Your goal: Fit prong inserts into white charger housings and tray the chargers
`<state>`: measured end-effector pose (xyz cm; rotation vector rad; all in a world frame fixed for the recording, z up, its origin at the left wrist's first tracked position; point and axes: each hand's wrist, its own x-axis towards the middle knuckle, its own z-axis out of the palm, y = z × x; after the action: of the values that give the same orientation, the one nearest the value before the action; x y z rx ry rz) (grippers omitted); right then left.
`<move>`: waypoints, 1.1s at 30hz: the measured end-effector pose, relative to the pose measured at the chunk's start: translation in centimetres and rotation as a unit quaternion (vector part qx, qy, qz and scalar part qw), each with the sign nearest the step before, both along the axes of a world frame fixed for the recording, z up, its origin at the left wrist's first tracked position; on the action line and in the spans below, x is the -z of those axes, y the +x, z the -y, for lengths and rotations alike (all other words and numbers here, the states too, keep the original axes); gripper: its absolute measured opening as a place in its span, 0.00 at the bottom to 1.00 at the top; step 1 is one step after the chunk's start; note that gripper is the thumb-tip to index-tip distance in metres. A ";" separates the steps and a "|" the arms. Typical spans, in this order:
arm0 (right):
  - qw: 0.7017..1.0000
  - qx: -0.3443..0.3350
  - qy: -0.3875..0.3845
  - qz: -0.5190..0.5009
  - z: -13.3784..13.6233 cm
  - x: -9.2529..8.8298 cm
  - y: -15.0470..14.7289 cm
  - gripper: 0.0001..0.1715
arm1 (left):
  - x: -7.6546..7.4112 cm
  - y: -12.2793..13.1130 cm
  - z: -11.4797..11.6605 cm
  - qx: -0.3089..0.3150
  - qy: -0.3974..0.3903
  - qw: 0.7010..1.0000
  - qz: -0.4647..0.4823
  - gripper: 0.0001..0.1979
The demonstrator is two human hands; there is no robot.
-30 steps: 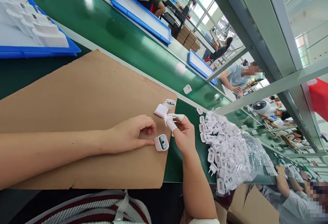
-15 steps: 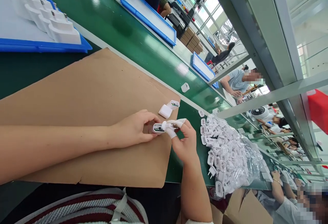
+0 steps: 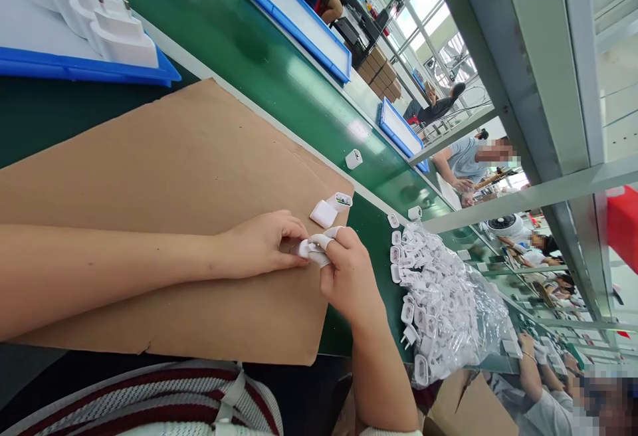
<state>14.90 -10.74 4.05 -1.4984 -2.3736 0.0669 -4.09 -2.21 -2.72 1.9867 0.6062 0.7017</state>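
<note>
My left hand (image 3: 262,243) and my right hand (image 3: 346,273) meet over a brown cardboard sheet (image 3: 164,177), both pinched on one small white charger shell (image 3: 305,248). White finger cots cover my right fingertips, which press on the shell's end. Most of the shell is hidden between the fingers. Just beyond the hands lie a white cap piece (image 3: 323,213) and another open charger shell (image 3: 341,201) on the cardboard's far corner.
A clear bag heaped with several white plug parts (image 3: 443,303) lies right of my hands. A green conveyor belt (image 3: 239,44) carries blue trays (image 3: 299,17) and loose chargers (image 3: 353,159). A blue tray of white chargers (image 3: 94,24) sits top left. Other people work further down the line.
My left hand lifted the charger shell off the cardboard and my right hand closed in on it. The white cap that was at my right fingertips now lies on the cardboard.
</note>
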 end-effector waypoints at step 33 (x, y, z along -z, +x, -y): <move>0.837 0.547 0.010 -0.012 -4.0 6.3 11.6 0.34 | -12.8 -28.1 -15.4 -0.549 0.065 0.816 -0.169 0.35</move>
<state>26.47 -6.76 -2.27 -2.5448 -1.1609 -0.2086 -32.16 13.23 10.07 1.7533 2.0476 1.0588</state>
